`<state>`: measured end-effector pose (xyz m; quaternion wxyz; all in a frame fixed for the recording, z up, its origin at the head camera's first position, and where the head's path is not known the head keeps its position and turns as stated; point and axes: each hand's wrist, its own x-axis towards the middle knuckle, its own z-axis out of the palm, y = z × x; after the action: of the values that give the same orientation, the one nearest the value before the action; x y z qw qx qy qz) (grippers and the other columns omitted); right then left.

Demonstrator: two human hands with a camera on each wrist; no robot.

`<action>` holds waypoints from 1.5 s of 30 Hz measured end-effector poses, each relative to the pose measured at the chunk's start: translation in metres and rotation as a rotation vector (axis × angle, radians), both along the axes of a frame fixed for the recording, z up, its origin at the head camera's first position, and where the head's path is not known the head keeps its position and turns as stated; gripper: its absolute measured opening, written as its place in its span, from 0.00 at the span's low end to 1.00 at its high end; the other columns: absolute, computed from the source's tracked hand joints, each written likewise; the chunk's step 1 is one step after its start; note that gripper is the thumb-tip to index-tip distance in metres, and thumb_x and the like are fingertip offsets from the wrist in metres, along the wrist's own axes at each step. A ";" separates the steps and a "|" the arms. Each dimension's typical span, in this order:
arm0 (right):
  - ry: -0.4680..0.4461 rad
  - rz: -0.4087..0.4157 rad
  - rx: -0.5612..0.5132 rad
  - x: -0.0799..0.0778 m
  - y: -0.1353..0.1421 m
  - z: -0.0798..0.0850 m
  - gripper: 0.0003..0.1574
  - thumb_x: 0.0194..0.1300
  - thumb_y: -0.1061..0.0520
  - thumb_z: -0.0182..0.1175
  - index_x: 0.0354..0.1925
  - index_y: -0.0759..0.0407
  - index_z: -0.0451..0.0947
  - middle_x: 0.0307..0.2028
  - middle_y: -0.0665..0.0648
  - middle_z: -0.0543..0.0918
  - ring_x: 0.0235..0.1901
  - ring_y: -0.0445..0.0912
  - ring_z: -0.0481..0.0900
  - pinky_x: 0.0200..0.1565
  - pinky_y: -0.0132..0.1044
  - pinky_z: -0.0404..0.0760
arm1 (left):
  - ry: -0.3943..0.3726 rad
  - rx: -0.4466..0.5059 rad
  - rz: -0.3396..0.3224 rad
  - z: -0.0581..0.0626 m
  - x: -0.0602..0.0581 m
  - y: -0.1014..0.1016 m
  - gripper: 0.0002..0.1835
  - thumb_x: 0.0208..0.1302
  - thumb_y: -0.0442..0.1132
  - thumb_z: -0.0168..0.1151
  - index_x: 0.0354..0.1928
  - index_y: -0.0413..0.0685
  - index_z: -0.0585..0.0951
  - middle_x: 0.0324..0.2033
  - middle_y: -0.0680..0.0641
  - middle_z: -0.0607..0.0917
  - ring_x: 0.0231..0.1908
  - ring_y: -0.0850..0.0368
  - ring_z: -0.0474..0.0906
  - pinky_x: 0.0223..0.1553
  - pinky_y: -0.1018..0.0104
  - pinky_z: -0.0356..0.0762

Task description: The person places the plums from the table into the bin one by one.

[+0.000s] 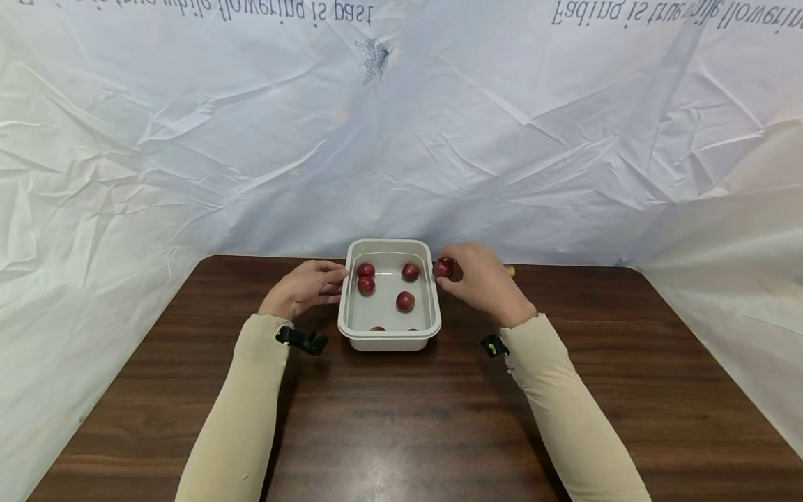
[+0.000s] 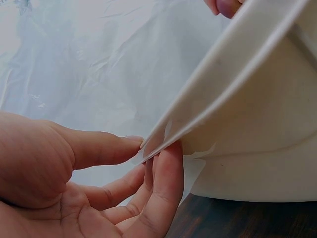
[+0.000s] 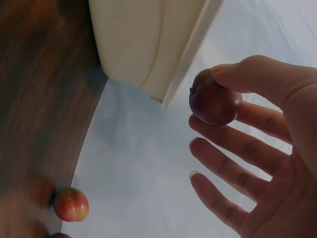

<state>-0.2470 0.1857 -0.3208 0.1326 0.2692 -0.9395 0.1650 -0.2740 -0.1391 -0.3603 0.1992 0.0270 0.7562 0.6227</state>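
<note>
A white plastic container [image 1: 389, 336] stands near the table's far edge, with several dark red plums inside, among them one plum [image 1: 405, 301] near its middle. At its left side my left hand [image 1: 304, 289] pinches the rim [image 2: 198, 94], thumb on top and fingers beneath. My right hand [image 1: 483, 279] holds a plum [image 3: 213, 99] between thumb and fingers, just outside the container's right rim and about level with it. In the right wrist view the lower fingers of that hand are spread and fairly straight. Part of the plums at the container's near end is hidden by its wall.
A yellow-red plum [image 3: 72, 204] lies on the dark wooden table [image 1: 401, 425] beyond my right hand, with part of another plum [image 3: 60, 235] beside it. A wrinkled white sheet [image 1: 401, 153] hangs right behind the table's far edge.
</note>
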 end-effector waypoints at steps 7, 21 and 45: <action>0.022 0.023 0.018 0.003 -0.010 -0.002 0.13 0.64 0.58 0.68 0.47 0.57 0.84 0.41 0.53 0.86 0.43 0.50 0.80 0.49 0.46 0.80 | 0.002 0.018 0.004 0.000 0.001 -0.001 0.25 0.80 0.41 0.53 0.70 0.32 0.69 0.50 0.43 0.80 0.43 0.59 0.81 0.49 0.66 0.86; 0.035 0.034 0.039 0.007 -0.020 -0.005 0.15 0.64 0.54 0.69 0.49 0.56 0.84 0.42 0.53 0.87 0.47 0.53 0.79 0.55 0.50 0.78 | 0.001 0.006 0.005 -0.001 0.000 0.000 0.25 0.80 0.41 0.53 0.70 0.32 0.68 0.53 0.41 0.80 0.45 0.58 0.81 0.50 0.65 0.85; -0.018 0.055 0.133 0.011 -0.039 -0.017 0.19 0.64 0.52 0.71 0.51 0.58 0.86 0.50 0.56 0.87 0.52 0.53 0.75 0.57 0.49 0.78 | -0.005 -0.006 0.019 0.000 0.000 0.000 0.24 0.79 0.42 0.53 0.69 0.35 0.70 0.59 0.38 0.78 0.50 0.54 0.81 0.55 0.61 0.85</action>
<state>-0.2359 0.1472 -0.3377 0.1016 0.3015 -0.9418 0.1083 -0.2737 -0.1393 -0.3598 0.1953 0.0176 0.7578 0.6224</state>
